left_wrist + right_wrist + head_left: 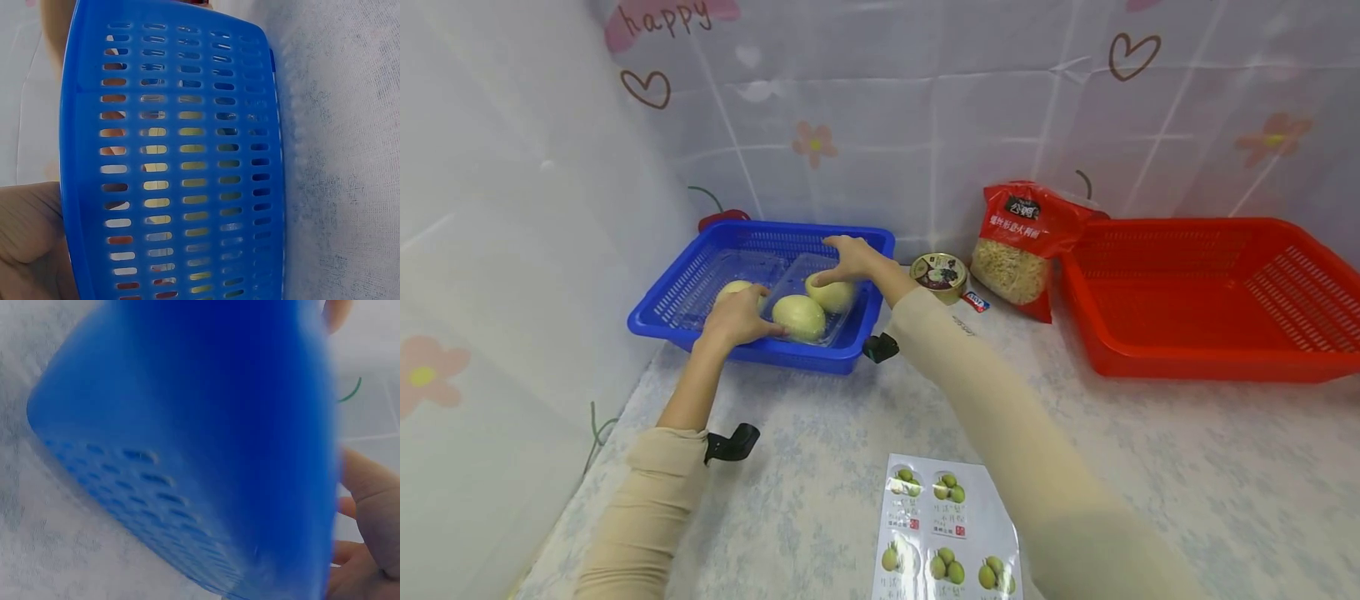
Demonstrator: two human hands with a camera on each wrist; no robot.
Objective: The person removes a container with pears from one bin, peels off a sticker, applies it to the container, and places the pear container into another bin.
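In the head view my left hand [736, 318] reaches over the near rim of a blue basket [760, 357], thumb by a pale yellow oval fruit [799, 318]. Its fingers lie spread at the left edge of a clear plastic box [829, 335]. My right hand [852, 260] comes in over the right rim, its thumb lying across a second yellow fruit [837, 297] in that box. Partly behind my left hand shows another yellow fruit [733, 288], with more clear plastic [752, 265] around it. Both wrist views mostly show the basket's blue wall [181, 81].
Right of the basket stand a round tin [938, 273], a small red-and-blue packet [976, 302] and a red pasta bag [1022, 250]. A red basket [1210, 362] sits farther right. In front, under my right forearm, lies a sheet of fruit stickers [940, 533].
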